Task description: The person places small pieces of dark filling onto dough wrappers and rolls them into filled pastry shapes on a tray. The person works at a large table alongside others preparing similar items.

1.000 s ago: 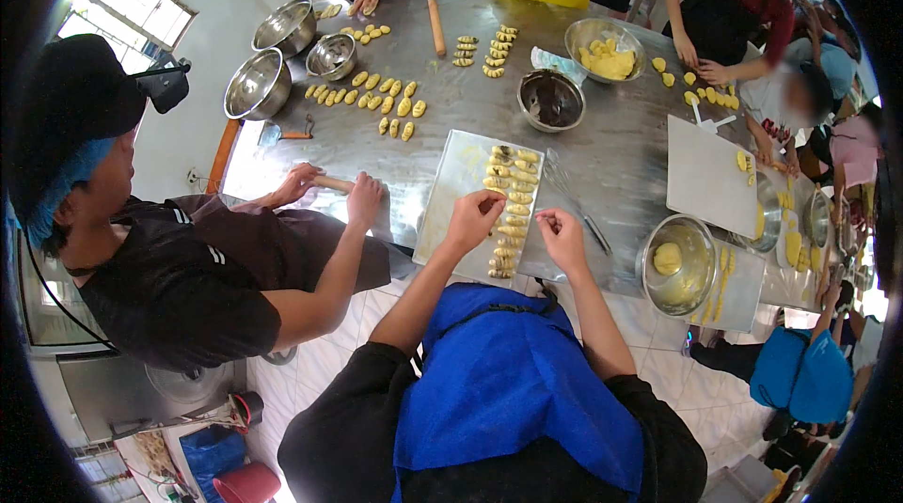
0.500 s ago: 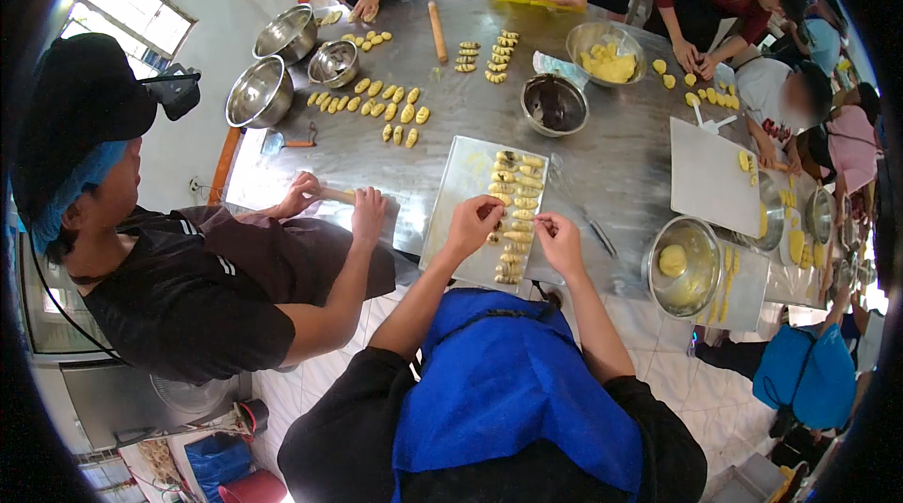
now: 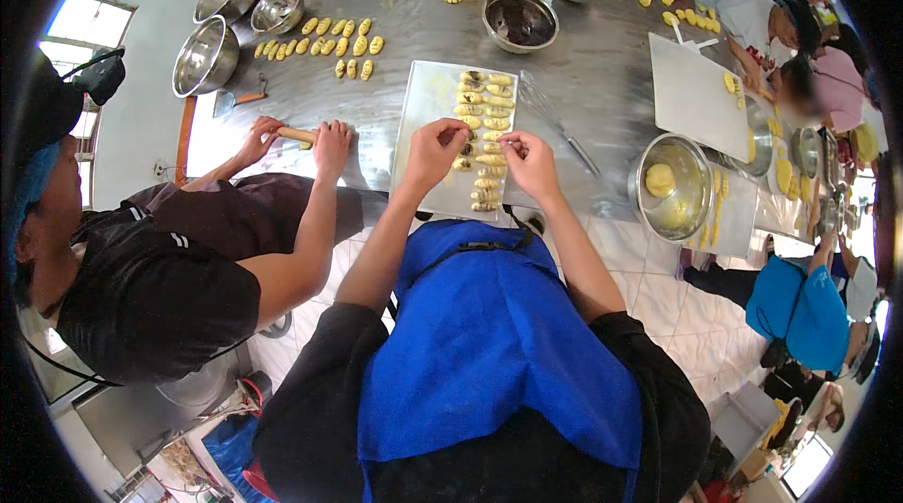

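Two columns of small striped dough rolls (image 3: 486,183), some showing dark filling, lie on a white tray (image 3: 420,108) in front of me. My left hand (image 3: 438,157) is closed, its fingertips pinched together at the left column's edge by a roll with dark marks. On the other side, my right hand (image 3: 531,165) has thumb and forefinger pinched at the right column's edge. Both hands' fingertips meet the rolls about mid-column. What sits between the fingers is too small and covered to make out.
A whisk (image 3: 564,132) lies right of the tray, below a bowl of dark filling (image 3: 520,22). A steel bowl with dough (image 3: 672,189) stands right. More shaped rolls (image 3: 324,44) sit far left. A co-worker at left holds a rolling pin (image 3: 297,134).
My view has tilted down, so the table sits higher in the picture and farther left. Both hands stay at about the same place over the rolls, still pinched.
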Demonstrator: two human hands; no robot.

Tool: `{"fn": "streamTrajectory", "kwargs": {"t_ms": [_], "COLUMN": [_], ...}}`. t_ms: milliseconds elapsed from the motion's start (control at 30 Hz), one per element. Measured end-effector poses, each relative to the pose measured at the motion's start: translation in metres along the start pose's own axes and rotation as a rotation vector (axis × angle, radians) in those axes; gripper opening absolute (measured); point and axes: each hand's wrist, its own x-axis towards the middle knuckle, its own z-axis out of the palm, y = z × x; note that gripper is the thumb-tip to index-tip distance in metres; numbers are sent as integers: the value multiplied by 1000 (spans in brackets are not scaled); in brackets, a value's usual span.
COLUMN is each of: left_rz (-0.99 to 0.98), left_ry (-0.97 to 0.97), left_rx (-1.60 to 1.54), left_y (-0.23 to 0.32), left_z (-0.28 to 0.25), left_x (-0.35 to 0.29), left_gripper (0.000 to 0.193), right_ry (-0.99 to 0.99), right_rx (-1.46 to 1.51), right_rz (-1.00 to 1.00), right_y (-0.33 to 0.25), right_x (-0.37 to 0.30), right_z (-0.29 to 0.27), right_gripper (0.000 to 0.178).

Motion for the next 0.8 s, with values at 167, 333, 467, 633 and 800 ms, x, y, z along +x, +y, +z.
{"fn": "streamTrajectory", "kwargs": {"t_ms": [167, 333, 467, 633, 800], "left_rz": [-4, 42, 23, 43, 83], "left_ry": [-13, -36, -61, -99, -86], "left_rx": [21, 78, 35, 11, -61], "left_y": [6, -3, 3, 2, 2], "left_z": [2, 10, 14, 22, 30], "left_x": [1, 10, 10, 16, 20], "left_gripper": [17, 17, 17, 16, 16], "right_ry": [48, 56, 95, 133, 140], "right_rx": [40, -31, -13, -24, -69], "right_rz": [-49, -7, -47, -48, -54], "right_y": [6, 4, 1, 0, 0], "right_x": [-4, -7, -12, -15, -16], "right_z": [-2, -13, -18, -29, -33], "right_gripper": [12, 13, 13, 12, 13]}}
